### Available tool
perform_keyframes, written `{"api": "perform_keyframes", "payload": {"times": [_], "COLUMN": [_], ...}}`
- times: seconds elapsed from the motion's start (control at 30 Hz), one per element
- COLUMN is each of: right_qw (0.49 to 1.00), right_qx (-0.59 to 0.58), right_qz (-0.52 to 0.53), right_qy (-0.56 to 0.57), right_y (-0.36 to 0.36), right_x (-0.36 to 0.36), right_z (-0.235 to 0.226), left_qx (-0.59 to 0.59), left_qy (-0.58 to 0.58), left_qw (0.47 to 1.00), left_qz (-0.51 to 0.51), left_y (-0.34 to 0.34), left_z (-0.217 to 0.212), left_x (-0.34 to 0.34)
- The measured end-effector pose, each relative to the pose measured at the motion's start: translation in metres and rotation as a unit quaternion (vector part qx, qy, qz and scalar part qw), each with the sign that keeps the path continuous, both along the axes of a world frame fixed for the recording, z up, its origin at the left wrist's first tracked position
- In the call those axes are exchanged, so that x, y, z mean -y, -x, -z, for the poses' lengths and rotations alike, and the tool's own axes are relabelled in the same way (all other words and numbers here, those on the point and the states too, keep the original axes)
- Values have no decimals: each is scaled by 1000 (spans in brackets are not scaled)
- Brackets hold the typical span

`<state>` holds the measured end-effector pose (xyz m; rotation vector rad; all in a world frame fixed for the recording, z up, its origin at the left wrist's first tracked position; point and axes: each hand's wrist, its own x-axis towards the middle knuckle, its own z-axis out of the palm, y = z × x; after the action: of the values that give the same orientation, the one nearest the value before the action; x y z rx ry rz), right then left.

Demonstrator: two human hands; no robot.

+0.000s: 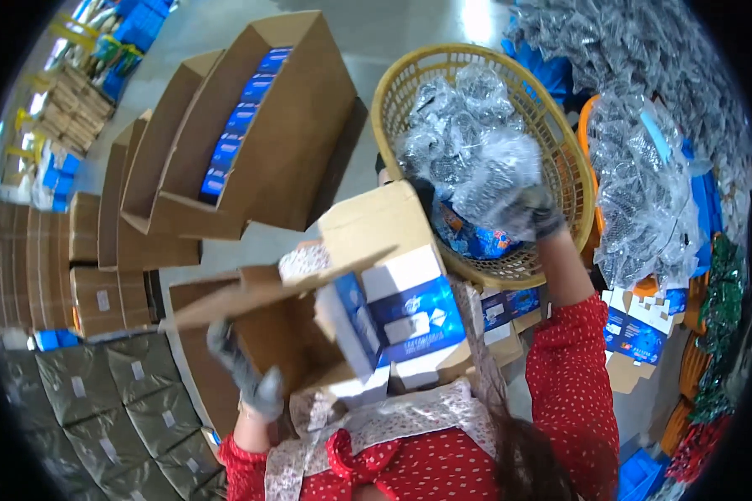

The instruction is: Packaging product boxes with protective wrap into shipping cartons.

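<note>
Right hand [541, 210] grip closed on a clear plastic-wrapped bundle [486, 179] inside the yellow woven basket [560, 150]; left hand [246, 371] grip clasps the open brown cardboard carton [251, 321]; advisable to lift the bundle clear of the rim.

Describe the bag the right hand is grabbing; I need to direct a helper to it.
Find the round yellow wicker basket. The gloved right hand grips a clear plastic bag at its near edge. Unlike the other bags in the basket, it touches the glove.

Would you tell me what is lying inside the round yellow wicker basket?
The basket holds clear plastic bags of small dark parts, heaped above the rim. The gloved right hand grips one. Blue packaging shows beneath; the basket's bottom is covered.
</note>
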<state>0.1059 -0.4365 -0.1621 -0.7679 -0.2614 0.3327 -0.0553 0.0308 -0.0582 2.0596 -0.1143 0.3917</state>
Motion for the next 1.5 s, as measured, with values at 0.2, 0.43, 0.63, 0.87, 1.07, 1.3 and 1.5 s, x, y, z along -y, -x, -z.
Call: {"api": "perform_keyframes", "payload": {"times": [0.2, 0.43, 0.63, 0.87, 1.07, 1.3, 1.5], "right_qw": [945, 628, 421, 463, 311, 517, 894], "right_qx": [172, 507, 444, 538, 514, 597, 150], "right_qz": [61, 104, 42, -49, -152, -85, -92], "right_qy": [273, 581, 790, 703, 785, 608, 413], "right_y": [61, 123, 121, 104, 103, 76, 49], "right_x": [-102, -253, -281, -269, -267, -218, -161], "right_z": [-167, -240, -201, -189, -214, -214, -117], "left_qx": [75, -17, 51, 7, 19, 14, 78], "left_qy": [-39, 32, 179, 219, 149, 116, 180], "left_qw": [989, 972, 942, 933, 948, 963, 975], "left_qz": [122, 234, 278, 285, 279, 242, 105], "left_y": [-24, -35, -20, -24, -27, -20, -23], "left_z": [-9, 25, -7, -11, -12, -9, 1], "left_x": [13, 7, 10, 0, 1, 1, 46]}}
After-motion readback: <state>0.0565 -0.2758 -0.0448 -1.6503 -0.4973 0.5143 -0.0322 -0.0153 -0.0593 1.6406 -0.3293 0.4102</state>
